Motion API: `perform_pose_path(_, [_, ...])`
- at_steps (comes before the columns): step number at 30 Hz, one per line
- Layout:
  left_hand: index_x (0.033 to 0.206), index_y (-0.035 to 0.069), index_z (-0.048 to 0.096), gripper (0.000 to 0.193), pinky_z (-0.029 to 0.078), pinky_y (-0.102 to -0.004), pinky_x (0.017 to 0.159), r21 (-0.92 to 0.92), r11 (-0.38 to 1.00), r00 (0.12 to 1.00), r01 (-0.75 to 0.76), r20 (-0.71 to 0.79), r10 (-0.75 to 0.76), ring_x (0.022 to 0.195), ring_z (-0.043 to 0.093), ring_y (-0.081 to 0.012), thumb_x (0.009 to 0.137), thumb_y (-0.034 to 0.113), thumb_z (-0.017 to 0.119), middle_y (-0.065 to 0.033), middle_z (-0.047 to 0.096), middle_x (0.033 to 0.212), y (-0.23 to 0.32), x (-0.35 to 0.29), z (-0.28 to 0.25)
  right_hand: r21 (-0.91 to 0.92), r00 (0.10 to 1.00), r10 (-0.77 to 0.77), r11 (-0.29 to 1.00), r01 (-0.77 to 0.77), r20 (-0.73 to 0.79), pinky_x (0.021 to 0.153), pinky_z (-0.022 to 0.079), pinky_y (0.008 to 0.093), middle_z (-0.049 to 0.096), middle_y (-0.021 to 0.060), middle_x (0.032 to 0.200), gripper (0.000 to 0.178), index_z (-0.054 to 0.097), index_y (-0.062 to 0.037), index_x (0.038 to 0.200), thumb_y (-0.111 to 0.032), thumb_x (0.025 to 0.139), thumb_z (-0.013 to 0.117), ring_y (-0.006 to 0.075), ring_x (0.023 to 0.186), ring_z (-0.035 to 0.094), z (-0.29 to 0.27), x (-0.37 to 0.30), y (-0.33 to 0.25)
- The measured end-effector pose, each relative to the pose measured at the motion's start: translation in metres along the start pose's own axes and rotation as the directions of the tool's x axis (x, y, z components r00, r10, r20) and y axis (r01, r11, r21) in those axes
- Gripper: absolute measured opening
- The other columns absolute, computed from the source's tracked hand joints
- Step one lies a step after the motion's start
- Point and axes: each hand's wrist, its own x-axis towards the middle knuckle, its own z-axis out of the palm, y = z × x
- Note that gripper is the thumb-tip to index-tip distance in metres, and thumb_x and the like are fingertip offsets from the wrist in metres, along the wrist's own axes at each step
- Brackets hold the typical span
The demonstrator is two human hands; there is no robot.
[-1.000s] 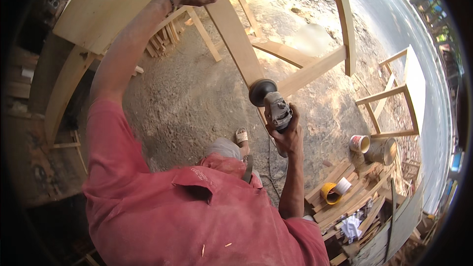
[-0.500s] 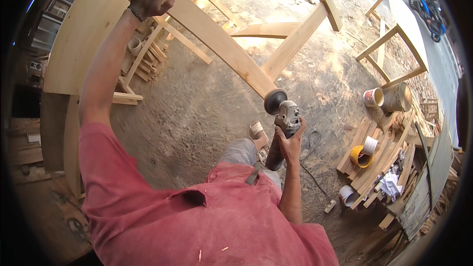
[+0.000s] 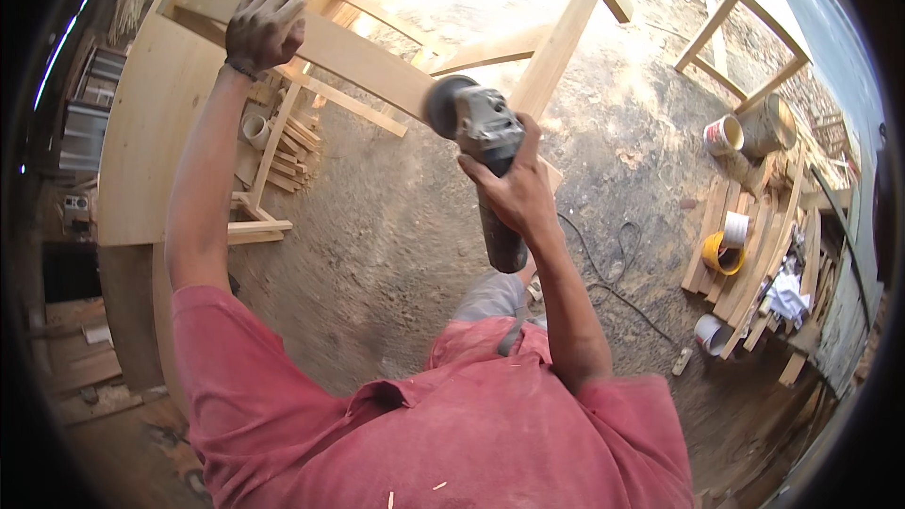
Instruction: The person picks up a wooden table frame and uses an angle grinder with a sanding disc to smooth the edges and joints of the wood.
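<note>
My left hand [image 3: 264,26] is closed over the upper edge of a pale wooden furniture frame [image 3: 363,61], near its far left end. In my right hand [image 3: 517,174] is an angle grinder [image 3: 490,123], gripped round its body with the dark handle pointing down toward me. Its dark round disc [image 3: 447,106] lies over the face of the long plank, partway along it; the disc is blurred, and contact is hard to make out. The plank's near right end is largely hidden behind the grinder and my right hand. A crosspiece [image 3: 556,52] joins the plank from the far side.
A broad wooden panel [image 3: 141,132] stands at left, beside stacked wood strips [image 3: 290,146]. Rightward are another wooden frame [image 3: 745,38], buckets [image 3: 724,135], a yellow ring-shaped roll [image 3: 721,254] and piled boards [image 3: 782,226]. A black cord [image 3: 632,297] trails over the dusty ground.
My right hand has moved the grinder up and left along the plank, away from its near end. My left hand stays on the frame. The whole view has shifted slightly.
</note>
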Motion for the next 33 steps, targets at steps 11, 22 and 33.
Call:
perform_pose_path(11, [0.101,0.005,0.068,0.031,0.045,-0.0461,0.104,-0.003,1.0,0.998,-0.007,0.067,0.007,0.105,0.064,-0.0308,0.083,0.025,0.054,-0.0114,0.068,0.103,-0.002,-0.002,0.001,-0.033,0.983,0.136,0.989,-0.141,-0.125,0.092,0.051,0.0522,0.065,0.034,0.115,0.091,0.02,-0.0105,0.146,-0.046,0.083,0.075,0.0522,0.106,0.064,-0.03,-0.021,0.052])
perform_pose_path(22, [0.1,0.005,0.067,0.03,0.045,-0.0456,0.103,-0.002,1.0,0.997,-0.015,0.071,0.015,0.104,0.063,-0.0314,0.084,0.026,0.052,-0.0113,0.068,0.102,-0.002,-0.002,0.003,0.035,0.937,0.251,0.968,-0.25,-0.243,0.089,0.052,0.0527,0.066,0.0331,0.113,0.088,0.025,-0.0167,0.145,-0.043,0.081,0.08,0.0516,0.106,0.065,-0.045,-0.051,0.105])
perform_pose_path(33, [0.1,0.004,0.068,0.031,0.045,-0.0458,0.102,0.01,1.0,0.998,-0.022,0.067,0.021,0.104,0.064,-0.0319,0.084,0.026,0.052,-0.0127,0.068,0.102,-0.003,-0.004,0.004,0.041,0.895,0.305,0.95,-0.309,-0.327,0.09,0.053,0.0491,0.066,0.03,0.115,0.086,0.029,-0.0129,0.144,-0.043,0.082,0.08,0.0463,0.108,0.066,-0.057,-0.072,0.137])
